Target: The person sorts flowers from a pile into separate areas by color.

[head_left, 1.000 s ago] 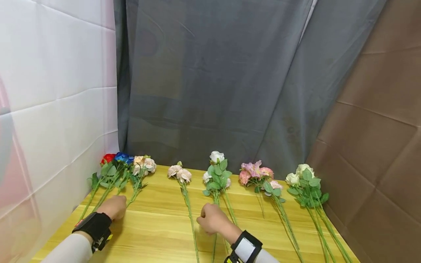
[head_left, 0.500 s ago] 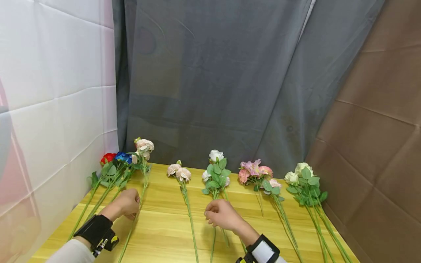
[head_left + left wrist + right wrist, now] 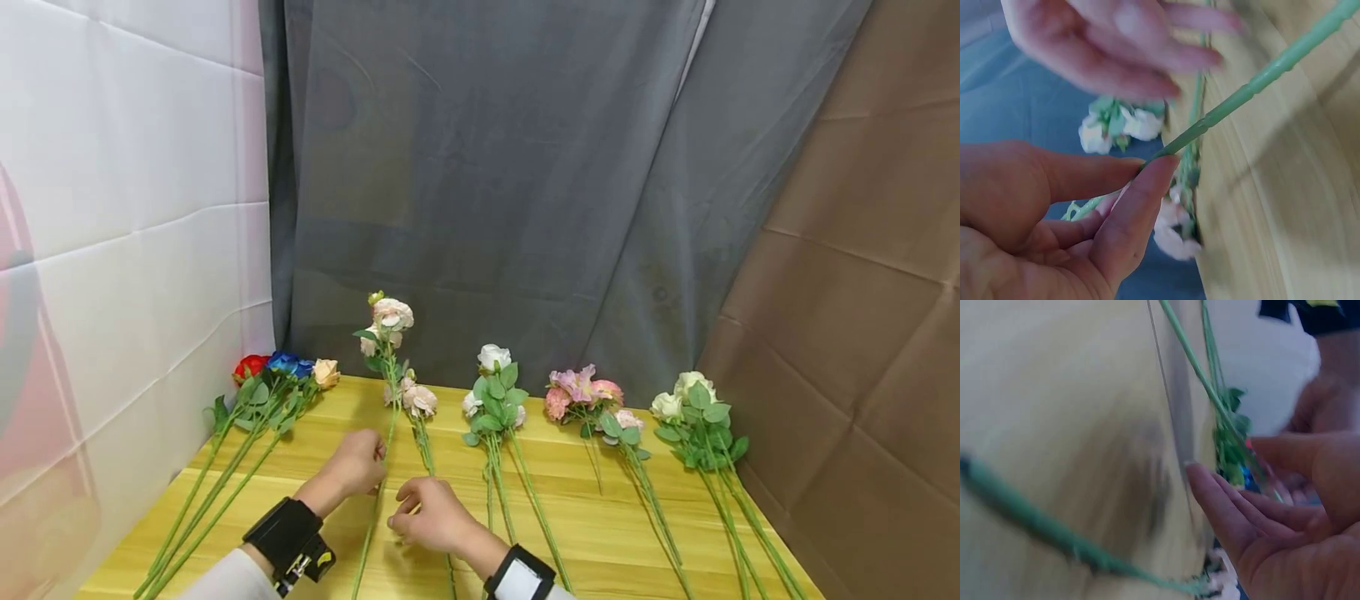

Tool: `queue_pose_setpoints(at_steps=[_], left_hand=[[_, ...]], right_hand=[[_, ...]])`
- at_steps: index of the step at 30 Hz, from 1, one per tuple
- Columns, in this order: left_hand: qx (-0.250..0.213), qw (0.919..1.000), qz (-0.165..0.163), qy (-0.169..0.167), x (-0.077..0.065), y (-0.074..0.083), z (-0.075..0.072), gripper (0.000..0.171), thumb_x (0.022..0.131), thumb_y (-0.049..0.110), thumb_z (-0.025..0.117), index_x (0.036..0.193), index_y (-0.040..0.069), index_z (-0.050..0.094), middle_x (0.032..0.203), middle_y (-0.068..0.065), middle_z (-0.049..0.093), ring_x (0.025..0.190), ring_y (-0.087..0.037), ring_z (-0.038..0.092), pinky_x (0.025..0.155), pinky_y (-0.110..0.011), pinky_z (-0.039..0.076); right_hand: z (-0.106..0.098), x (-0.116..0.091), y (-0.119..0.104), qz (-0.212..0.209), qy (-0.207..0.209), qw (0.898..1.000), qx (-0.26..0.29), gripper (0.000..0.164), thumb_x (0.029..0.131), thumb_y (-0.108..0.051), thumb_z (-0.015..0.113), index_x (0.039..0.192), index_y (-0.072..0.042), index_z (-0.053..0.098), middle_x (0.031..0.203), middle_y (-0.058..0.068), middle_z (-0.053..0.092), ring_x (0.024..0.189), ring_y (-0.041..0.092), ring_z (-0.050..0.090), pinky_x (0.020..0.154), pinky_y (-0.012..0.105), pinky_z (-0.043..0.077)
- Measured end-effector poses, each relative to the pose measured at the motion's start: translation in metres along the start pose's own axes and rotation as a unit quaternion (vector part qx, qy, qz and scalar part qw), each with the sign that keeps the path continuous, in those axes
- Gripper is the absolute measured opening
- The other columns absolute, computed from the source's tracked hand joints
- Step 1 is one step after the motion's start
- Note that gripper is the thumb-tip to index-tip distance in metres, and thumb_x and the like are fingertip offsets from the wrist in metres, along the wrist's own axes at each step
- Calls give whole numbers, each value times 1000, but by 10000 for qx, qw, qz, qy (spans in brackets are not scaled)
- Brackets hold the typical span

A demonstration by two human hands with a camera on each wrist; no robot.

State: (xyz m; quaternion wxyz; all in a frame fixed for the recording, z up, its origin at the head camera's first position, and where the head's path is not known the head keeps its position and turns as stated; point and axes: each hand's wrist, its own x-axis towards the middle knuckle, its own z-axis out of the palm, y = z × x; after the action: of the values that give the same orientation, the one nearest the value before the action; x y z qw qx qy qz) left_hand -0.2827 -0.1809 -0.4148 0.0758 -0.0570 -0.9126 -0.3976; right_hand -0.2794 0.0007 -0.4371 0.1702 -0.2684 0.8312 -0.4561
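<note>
My left hand (image 3: 352, 465) pinches the green stem of a pale pink artificial flower (image 3: 392, 315), and its head stands raised over the back edge of the table. In the left wrist view, thumb and forefinger meet on the stem (image 3: 1260, 84). Just right of it, my right hand (image 3: 435, 512) hovers with loosely bent fingers (image 3: 1222, 509) and nothing in its grasp. Another pale pink flower (image 3: 418, 401) lies under and beside the raised one, its stem passing beneath the right hand.
Red, blue and peach flowers (image 3: 326, 372) lie at the left of the wooden table (image 3: 300, 500). White roses (image 3: 493, 357) lie mid-table, pink flowers (image 3: 577, 385) right of them, and cream roses (image 3: 693, 385) far right. Grey curtain (image 3: 480, 183) hangs behind.
My left hand has lifted the pale pink flower from the left bunch and carried it right. My right hand has moved left towards it, away from the white roses.
</note>
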Motion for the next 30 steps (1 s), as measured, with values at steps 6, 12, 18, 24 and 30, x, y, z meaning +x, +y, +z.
queue_pose_setpoints(at_steps=[6, 12, 18, 24, 30], left_hand=[[32, 9992, 351, 192, 2, 12, 16, 37, 69, -17, 46, 59, 15, 32, 60, 6, 18, 55, -11, 19, 52, -25, 21], [75, 9978, 515, 417, 4, 14, 24, 37, 72, -18, 49, 60, 13, 34, 59, 6, 20, 54, -11, 19, 52, -26, 18], [-368, 9971, 633, 195, 2, 3, 21, 10, 84, -10, 64, 86, -1, 60, 66, -1, 50, 54, -12, 49, 48, -25, 40], [-98, 9980, 617, 101, -3, -8, -2, 10, 90, 1, 72, 96, 0, 64, 79, -3, 59, 67, -15, 52, 57, -30, 44], [355, 9987, 316, 175, -11, -30, -32, 10, 91, 3, 70, 98, -1, 64, 81, -4, 58, 69, -16, 51, 61, -34, 44]], right_hand=[[22, 4, 1, 50, 439, 9978, 489, 14, 86, 9, 64, 99, 7, 68, 59, 2, 61, 60, 36, 72, 54, 37, 60], [22, 6, 0, 112, 696, 9956, 615, 13, 85, 15, 58, 81, 5, 65, 56, 12, 64, 54, 32, 71, 50, 37, 59], [13, 7, 2, 266, 530, 9943, 891, 24, 91, 12, 59, 71, -1, 55, 64, 19, 68, 58, 36, 72, 54, 40, 61], [8, 6, 7, 662, 299, 9885, 1328, 14, 96, 8, 57, 83, 6, 60, 76, 20, 72, 67, 35, 75, 56, 36, 61], [8, 4, 11, 772, 377, 9843, 1539, 14, 96, 10, 56, 106, 18, 60, 80, 24, 72, 72, 39, 75, 59, 37, 61]])
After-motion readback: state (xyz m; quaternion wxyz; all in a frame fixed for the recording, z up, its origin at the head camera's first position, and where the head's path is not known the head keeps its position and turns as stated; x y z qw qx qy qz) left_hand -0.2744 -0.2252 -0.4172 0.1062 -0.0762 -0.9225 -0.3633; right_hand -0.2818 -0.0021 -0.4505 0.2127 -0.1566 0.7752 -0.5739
